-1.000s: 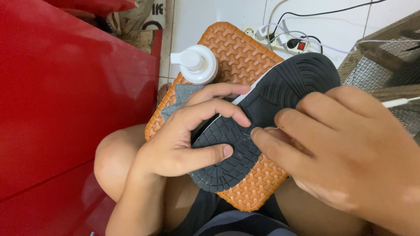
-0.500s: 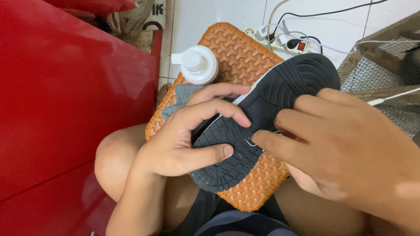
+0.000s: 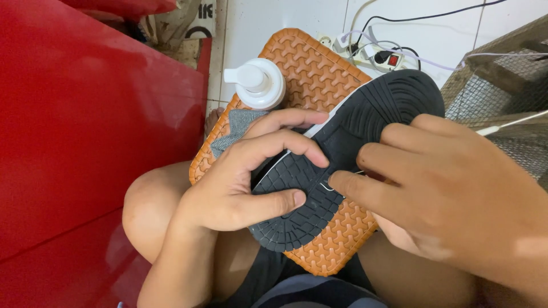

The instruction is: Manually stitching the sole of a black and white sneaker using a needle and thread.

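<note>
My left hand (image 3: 240, 182) grips a shoe turned sole-up; its black rubber sole (image 3: 365, 122) faces me, and grey fabric of the upper (image 3: 237, 126) shows under my fingers. My right hand (image 3: 451, 194) rests its fingertips on the middle of the sole, pinching a thin curved metal needle (image 3: 326, 186) that sticks out of the rubber. The shoe lies over an orange textured sole or mat (image 3: 308, 68) on my lap.
A white pump bottle (image 3: 257, 84) stands on the orange piece, just above my left hand. A red surface (image 3: 85, 131) fills the left side. A power strip with cables (image 3: 377, 51) lies on the white tiled floor, and a wire-mesh crate (image 3: 502, 85) stands at the right.
My right hand has slid slightly left along the sole, its fingertips now closer to my left thumb. The left hand and the shoe have held still.
</note>
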